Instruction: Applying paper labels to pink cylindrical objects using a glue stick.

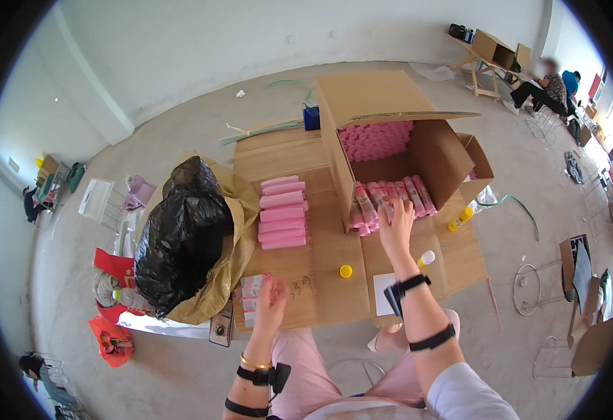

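My right hand (pixel 396 227) reaches into the front of a big open cardboard box (pixel 369 91), fingers closed on one of the pink rolls (pixel 420 194) lying side by side at its opening. These rolls carry printed paper labels. Deeper inside, many more pink rolls (pixel 376 140) are packed with their ends outward. Near the table's front edge, my left hand (pixel 271 301) is beside a small stack of printed paper labels (pixel 250 288). Its fingers are curled, and what they hold, if anything, is too small to make out. Unlabelled pink rolls (pixel 282 217) lie in a column on the wooden table (pixel 331 259).
A large sack lined with a black bag (pixel 184 238) stands at the left, beside a phone (pixel 221 323). Right of centre are a yellow cap (pixel 346 271), a white sheet (pixel 384 294), a white-capped container (pixel 427 258) and a yellow glue bottle (pixel 460 219). People sit far right.
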Demonstrator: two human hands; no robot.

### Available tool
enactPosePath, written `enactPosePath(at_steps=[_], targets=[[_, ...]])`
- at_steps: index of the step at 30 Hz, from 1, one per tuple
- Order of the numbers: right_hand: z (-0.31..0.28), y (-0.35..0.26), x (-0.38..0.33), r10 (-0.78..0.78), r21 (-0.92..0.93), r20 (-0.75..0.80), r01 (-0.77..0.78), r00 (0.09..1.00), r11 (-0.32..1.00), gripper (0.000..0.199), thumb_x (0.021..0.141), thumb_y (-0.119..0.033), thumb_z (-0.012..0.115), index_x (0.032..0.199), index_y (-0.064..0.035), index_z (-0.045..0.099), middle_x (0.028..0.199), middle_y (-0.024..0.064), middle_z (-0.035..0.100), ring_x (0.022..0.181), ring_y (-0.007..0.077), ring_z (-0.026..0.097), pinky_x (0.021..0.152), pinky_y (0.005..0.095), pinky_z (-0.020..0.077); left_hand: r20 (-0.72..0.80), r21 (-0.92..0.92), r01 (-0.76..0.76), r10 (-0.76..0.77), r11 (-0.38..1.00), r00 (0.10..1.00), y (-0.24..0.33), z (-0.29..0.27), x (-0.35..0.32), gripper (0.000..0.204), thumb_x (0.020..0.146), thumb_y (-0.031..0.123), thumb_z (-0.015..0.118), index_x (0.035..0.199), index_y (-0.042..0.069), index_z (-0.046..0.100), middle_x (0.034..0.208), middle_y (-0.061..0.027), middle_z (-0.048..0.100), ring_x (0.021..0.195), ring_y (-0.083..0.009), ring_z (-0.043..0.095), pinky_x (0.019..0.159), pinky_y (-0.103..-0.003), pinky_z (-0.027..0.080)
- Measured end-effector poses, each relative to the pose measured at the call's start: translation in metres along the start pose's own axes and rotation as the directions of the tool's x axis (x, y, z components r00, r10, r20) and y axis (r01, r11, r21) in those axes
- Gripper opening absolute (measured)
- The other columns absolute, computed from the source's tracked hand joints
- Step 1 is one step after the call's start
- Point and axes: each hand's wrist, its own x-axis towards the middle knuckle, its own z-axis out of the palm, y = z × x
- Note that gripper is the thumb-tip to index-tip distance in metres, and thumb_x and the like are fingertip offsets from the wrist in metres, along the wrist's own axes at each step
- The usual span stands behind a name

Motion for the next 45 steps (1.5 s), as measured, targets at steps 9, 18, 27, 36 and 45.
enactPosePath(at_steps=[9,18,27,36,45], targets=[[-0.020,-0.041,-0.088,-0.045,0.328,0.294,-0.057,0.955,0.943,0.012,0.079,-0.006,0.062,0.091,-0.0067,0.059,0.087,0.0106,0.054,0.087,0.0292,0.050,0.078,0.0381,0.0406,0.067,0.679,-0.512,0.651,0.526,0.757,0.042,0.015,0.151,0.029,0.080,0.007,0.059,0.109,0.007,0.057,0.106,-0.0118,0.058,0.100,-0.0297,0.054,0.087,-0.039,0.041],[-0.032,-0.019,-0.118,0.030,0.351,0.366,-0.168,0.930,0.921,0.009,0.079,-0.005,0.062,0.088,-0.0060,0.063,0.082,0.0065,0.052,0.078,0.0194,0.050,0.065,0.0294,0.0410,0.315,0.918,-0.390,0.469,0.070,0.825,0.070,0.022,0.177,0.026,0.072,0.011,0.066,0.098,0.012,0.063,0.099,-0.0095,0.056,0.099,-0.0262,0.050,0.088,-0.039,0.037],[-0.063,-0.035,-0.095,0.157,0.488,0.521,-0.444,0.839,0.751,0.013,0.087,-0.013,0.058,0.092,-0.0018,0.062,0.085,0.0085,0.059,0.078,0.0174,0.053,0.070,0.0305,0.0434,0.368,0.616,-0.441,0.256,0.653,0.894,0.113,0.022,0.086,0.045,0.075,0.017,0.070,0.108,0.003,0.044,0.098,-0.0171,0.058,0.088,-0.0345,0.059,0.076,-0.041,0.047],[-0.134,-0.082,-0.107,-0.117,0.600,0.670,-0.442,0.733,0.666,0.024,0.091,-0.026,0.058,0.088,-0.0020,0.059,0.079,0.0020,0.059,0.078,0.0093,0.052,0.069,0.0264,0.0414,0.556,0.060,-0.202,0.136,0.977,0.820,0.139,0.034,-0.057,0.037,0.080,0.022,0.073,0.102,0.004,0.050,0.085,-0.0050,0.062,0.079,-0.0090,0.057,0.070,-0.025,0.046],[-0.175,-0.092,-0.149,-0.166,0.699,0.527,-0.314,0.834,0.642,0.019,0.086,-0.021,0.062,0.078,-0.0042,0.056,0.061,0.0069,0.051,0.054,0.0149,0.048,0.052,0.0286,0.0382,0.279,0.217,-0.493,0.431,0.843,0.858,0.147,0.046,-0.132,0.023,0.085,0.025,0.067,0.090,0.003,0.063,0.071,-0.0006,0.062,0.064,-0.0066,0.056,0.057,-0.022,0.044]])
